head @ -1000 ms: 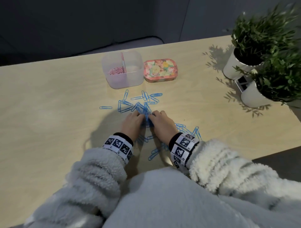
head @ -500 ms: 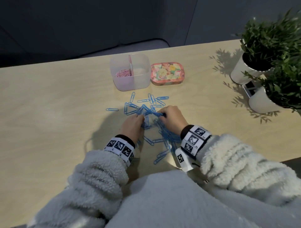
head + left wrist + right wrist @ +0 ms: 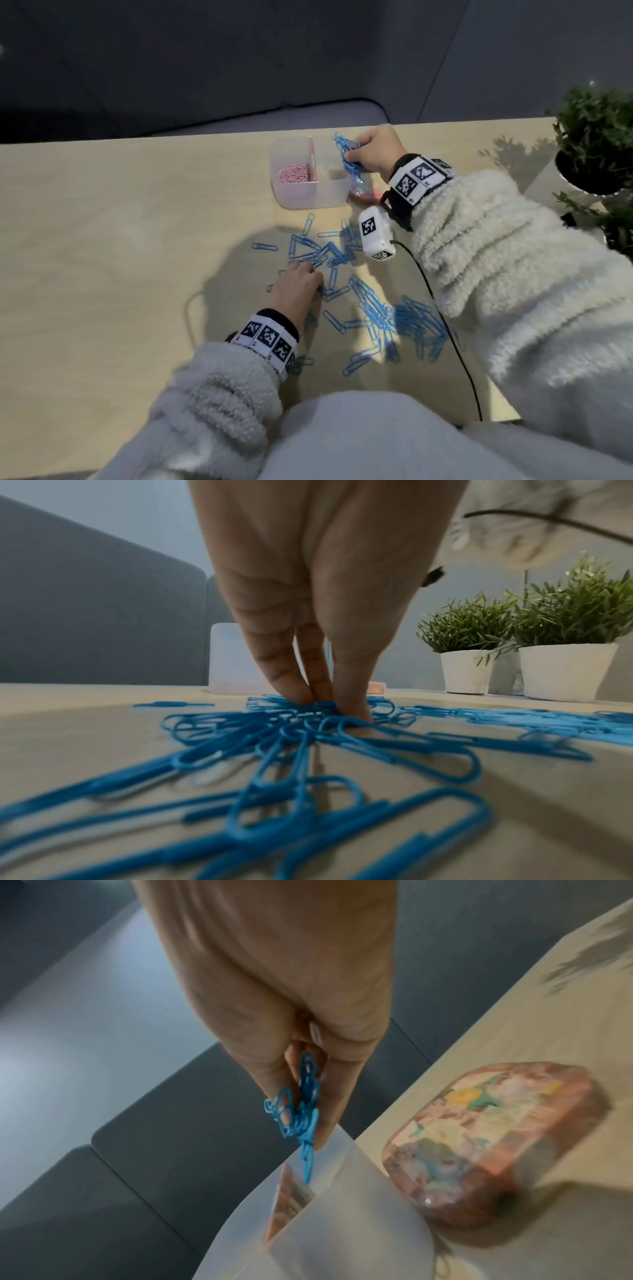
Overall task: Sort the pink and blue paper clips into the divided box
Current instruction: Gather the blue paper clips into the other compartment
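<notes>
A translucent divided box (image 3: 308, 197) stands at the table's far side, with pink paper clips (image 3: 294, 173) in its left compartment. My right hand (image 3: 371, 154) pinches a bunch of blue paper clips (image 3: 346, 152) above the box's right compartment; in the right wrist view the blue bunch (image 3: 301, 1112) dangles over the box's rim (image 3: 346, 1191). Several blue clips (image 3: 383, 315) lie scattered on the table. My left hand (image 3: 298, 284) rests fingertips (image 3: 349, 704) down on the loose blue clips (image 3: 291, 739), fingers drawn close together.
A floral tin (image 3: 496, 1139) sits right of the box, mostly hidden by my right wrist in the head view. Two potted plants (image 3: 599, 147) stand at the right edge. A black cable (image 3: 442, 315) runs across the near right of the table.
My right hand has lifted a bunch of blue clips from the pile and carried it away to above the box's right compartment. The left hand has stayed on the pile.
</notes>
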Available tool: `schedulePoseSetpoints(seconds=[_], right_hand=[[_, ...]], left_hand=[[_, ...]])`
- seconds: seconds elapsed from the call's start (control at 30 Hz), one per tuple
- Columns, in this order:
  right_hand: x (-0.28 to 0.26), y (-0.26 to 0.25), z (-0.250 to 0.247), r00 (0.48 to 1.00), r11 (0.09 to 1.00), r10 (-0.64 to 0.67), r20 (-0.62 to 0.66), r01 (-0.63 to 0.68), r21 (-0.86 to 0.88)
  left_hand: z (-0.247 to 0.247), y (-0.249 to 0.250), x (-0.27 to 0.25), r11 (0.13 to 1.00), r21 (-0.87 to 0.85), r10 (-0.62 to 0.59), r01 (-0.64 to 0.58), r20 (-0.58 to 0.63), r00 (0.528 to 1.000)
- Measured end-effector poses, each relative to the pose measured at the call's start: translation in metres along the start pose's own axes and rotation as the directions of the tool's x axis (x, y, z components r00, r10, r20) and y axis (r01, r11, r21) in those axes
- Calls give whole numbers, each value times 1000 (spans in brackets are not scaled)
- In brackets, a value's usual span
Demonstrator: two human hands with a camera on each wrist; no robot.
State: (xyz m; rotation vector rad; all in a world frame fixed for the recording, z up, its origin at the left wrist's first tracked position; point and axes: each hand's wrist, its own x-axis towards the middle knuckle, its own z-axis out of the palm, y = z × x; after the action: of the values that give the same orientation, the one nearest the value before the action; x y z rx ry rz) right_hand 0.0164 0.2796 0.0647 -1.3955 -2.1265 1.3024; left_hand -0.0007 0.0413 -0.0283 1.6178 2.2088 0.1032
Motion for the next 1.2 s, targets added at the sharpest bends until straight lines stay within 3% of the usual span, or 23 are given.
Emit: schedulePoseSetpoints(seconds=[0.17,0.3,0.5,0.63,0.7,0.87,0.97,1.07,1.13,1.2], right_hand=[[16,-12,14,998,975,-51,-27,43,-216],[13,-12,16,999,992,-41,-16,39,-122],[-30,27,6,958,972,-229,-176,215,-91],[-58,90,20,988,949,-143,63,155,-276],[-70,106,31,974,906,-144,177,202,-372],[-103,106,55,843,740,-259,472,487,-464],[-123,110,58,743,578,-317,590,644,-501],[-135,120,55,762,634,-276,585,602,-485],[-145,125,54,774,623,-410,482,624,-472],[-152,134,54,718,540,-557,418,695,-474]], left_hand=[[-1,0,-1,1000,20,7,-8,24,1000],[-4,1,0,1000,25,-10,9,37,999],[-7,2,1,997,78,-8,3,57,998],[-5,2,-1,993,119,21,-26,51,999],[-2,0,-1,996,79,40,-42,36,999],[-3,-10,-1,994,-102,32,-39,-76,997],[-16,-16,-2,984,-178,-4,-16,-107,994],[-32,-24,-1,968,-251,-51,12,-147,988],[-46,-24,7,947,-320,-65,5,-179,982],[-64,-20,21,929,-369,-56,-32,-224,973]])
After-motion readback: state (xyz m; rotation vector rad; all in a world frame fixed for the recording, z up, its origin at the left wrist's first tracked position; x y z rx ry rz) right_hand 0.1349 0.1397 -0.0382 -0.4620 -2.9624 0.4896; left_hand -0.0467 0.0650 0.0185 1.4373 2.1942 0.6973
